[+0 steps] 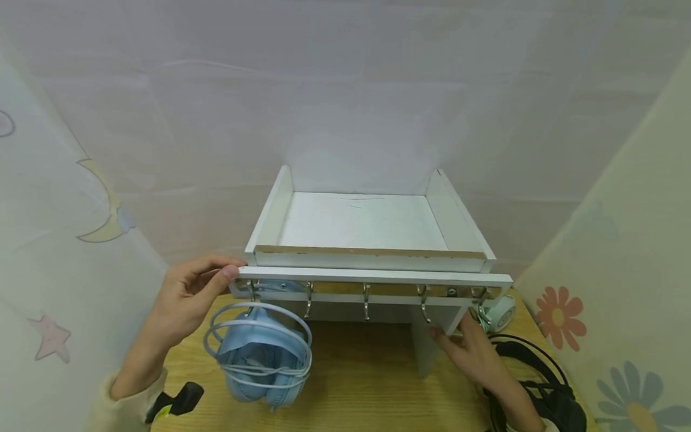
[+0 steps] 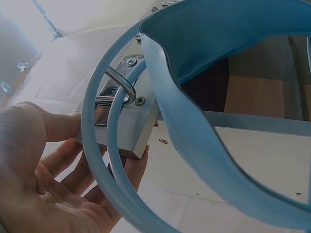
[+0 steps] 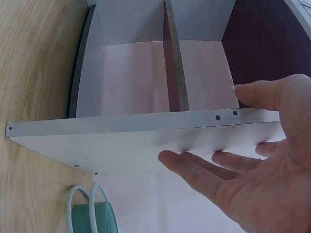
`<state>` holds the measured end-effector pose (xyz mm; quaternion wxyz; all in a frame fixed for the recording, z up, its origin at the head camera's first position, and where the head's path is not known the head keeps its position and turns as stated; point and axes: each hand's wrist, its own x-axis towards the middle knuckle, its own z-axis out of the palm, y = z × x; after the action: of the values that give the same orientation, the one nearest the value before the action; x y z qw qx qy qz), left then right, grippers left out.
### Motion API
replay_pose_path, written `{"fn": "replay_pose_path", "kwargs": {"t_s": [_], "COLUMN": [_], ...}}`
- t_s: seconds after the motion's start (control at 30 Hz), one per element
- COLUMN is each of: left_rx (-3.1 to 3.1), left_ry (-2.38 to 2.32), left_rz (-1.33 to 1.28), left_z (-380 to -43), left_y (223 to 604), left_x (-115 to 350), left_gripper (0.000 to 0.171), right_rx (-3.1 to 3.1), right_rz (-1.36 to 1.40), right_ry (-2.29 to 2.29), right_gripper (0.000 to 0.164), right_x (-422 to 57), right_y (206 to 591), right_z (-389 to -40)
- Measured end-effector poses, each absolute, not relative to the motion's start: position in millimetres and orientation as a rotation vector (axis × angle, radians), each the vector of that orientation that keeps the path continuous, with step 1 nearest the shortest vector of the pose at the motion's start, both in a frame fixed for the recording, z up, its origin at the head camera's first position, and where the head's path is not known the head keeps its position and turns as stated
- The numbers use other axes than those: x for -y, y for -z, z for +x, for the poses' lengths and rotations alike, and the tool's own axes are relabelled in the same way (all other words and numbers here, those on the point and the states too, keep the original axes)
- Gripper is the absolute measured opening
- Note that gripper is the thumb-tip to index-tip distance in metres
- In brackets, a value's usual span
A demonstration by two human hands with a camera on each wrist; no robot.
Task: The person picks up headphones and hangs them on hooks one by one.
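A white shelf unit (image 1: pixel 358 222) with a tray-like top stands on the wooden table, a white hook rail (image 1: pixel 372 276) along its upper front. Light blue headphones (image 1: pixel 264 337) hang from the leftmost hook with their pale cable looped around them. My left hand (image 1: pixel 186 303) pinches the rail's left end, thumb in front and fingers behind, as the left wrist view shows. On the other side, my right hand (image 1: pixel 477 354) holds the unit's right side panel (image 3: pixel 141 125), its thumb (image 3: pixel 260 94) at the inner side and the fingers against the outer face.
Black headphones (image 1: pixel 558 402) lie on the wooden table (image 1: pixel 356 384) by the right forearm. Mint green headphones (image 1: pixel 499 313) are just beyond the unit's right side. Patterned curtains (image 1: pixel 637 258) enclose the table, and a plain cloth hangs behind.
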<state>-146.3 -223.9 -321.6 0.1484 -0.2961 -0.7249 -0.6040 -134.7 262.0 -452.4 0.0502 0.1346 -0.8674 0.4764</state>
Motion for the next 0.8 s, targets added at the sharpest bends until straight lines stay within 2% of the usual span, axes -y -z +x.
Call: {"fn": "replay_pose_path", "kwargs": {"t_s": [0.3,0.4,0.67,0.8], "left_rx": [2.058,2.058,2.061,2.076], "left_ry": [1.745,1.743,1.74,1.729], "left_rz": [-0.855,-0.844,-0.82,-0.807], "left_z": [-146.3,-145.8,-144.8,-145.4], "left_y": [322.7,323.4,324.3,324.0], "left_x": [223.8,223.9,223.6,222.7], "left_gripper": [0.03,0.028,0.029,0.028], "right_rx": [2.582,2.561,2.622,2.685], "right_rz": [0.565,0.585,0.527,0.437], "right_ry": [-1.29,-1.22,-1.055,-1.05], "right_gripper": [0.073,0.071,0.059,0.064], "right_x": [-268.0,-270.8,-282.5,-290.4], "right_y": [450.5,450.9,448.8,448.0], "right_z": [-132.3,-130.8,-124.4,-121.2]}}
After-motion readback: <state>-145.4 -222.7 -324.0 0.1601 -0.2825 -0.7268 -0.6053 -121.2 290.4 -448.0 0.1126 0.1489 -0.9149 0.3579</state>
